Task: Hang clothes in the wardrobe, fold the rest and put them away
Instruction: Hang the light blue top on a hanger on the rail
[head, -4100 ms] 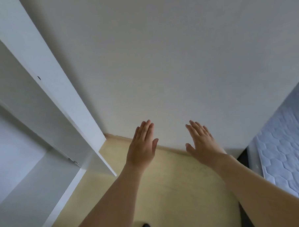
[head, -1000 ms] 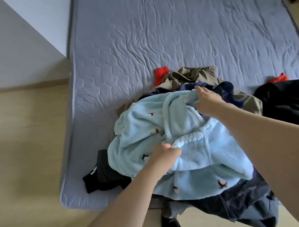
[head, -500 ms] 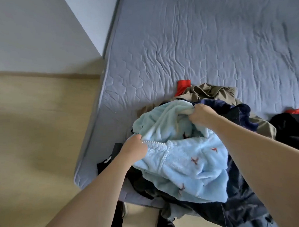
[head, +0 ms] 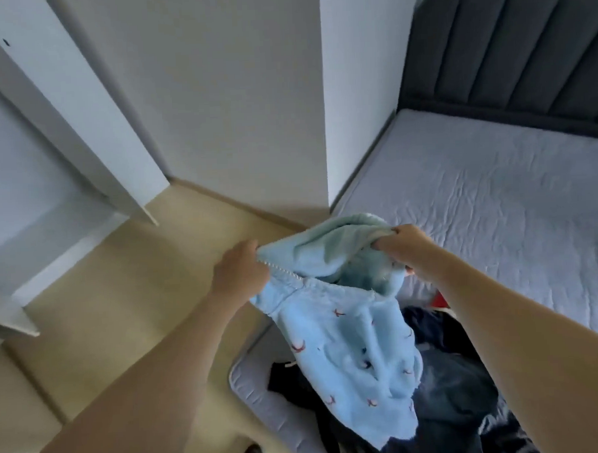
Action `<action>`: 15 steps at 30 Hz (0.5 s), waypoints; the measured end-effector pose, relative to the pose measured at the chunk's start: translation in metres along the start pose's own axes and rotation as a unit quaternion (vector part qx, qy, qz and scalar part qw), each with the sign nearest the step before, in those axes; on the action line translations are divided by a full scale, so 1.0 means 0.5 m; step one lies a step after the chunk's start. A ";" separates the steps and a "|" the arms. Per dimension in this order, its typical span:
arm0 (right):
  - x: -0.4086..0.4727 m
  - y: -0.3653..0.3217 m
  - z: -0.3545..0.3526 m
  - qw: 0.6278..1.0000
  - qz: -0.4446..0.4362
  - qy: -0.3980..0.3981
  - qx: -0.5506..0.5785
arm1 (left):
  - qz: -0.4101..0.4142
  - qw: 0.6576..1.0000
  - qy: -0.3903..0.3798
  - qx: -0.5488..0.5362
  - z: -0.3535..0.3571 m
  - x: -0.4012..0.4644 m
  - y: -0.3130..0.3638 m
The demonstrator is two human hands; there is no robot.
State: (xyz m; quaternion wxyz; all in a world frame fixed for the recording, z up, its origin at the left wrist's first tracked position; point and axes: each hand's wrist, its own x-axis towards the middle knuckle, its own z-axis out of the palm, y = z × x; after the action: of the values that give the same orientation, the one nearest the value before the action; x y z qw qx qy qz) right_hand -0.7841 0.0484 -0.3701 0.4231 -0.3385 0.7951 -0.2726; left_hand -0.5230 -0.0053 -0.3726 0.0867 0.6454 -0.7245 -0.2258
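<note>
Step in hand: picking garment from pile. Left hand (head: 239, 275) and right hand (head: 406, 250) each grip top edge of light-blue fleece (head: 346, 330), raised above clothes pile (head: 445, 384) on bed (head: 495, 197). Next likely: carry left of bed to wardrobe (head: 42, 189), find hanger

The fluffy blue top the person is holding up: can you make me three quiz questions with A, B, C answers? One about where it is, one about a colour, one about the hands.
1. Where is the fluffy blue top?
A. Flat on the floor
B. Held up over the clothes pile
C. Hung in the wardrobe

2. What colour is the headboard?
A. Dark grey
B. Yellow
C. White

3. What are the hands doing?
A. Both grip the top
B. Only one grips it
C. Both hang free

Answers:
1 B, it hangs above the dark clothes at the mattress corner.
2 A, its padded panels are dark grey.
3 A, the left hand and right hand each bunch its upper edge.
</note>
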 end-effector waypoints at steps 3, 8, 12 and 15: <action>-0.044 -0.139 0.051 0.998 -0.065 0.000 0.010 | 0.008 0.994 0.100 -0.040 -0.133 0.008 -0.036; -0.127 -0.382 0.151 0.979 -0.165 -0.033 0.119 | -0.047 0.948 0.203 -0.239 -0.368 0.035 -0.132; -0.188 -0.577 0.241 0.949 -0.217 -0.104 0.206 | -0.085 0.857 0.238 -0.448 -0.567 0.069 -0.236; -0.234 -0.709 0.314 0.931 -0.219 -0.147 0.252 | -0.060 0.791 0.259 -0.551 -0.712 0.064 -0.284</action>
State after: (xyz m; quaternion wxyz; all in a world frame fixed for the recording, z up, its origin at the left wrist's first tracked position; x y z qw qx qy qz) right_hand -0.4920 -0.1052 -0.1354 0.5361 -0.4228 0.5357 -0.4967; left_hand -0.2521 -0.1225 -0.1258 0.5985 0.5649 -0.3869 -0.4159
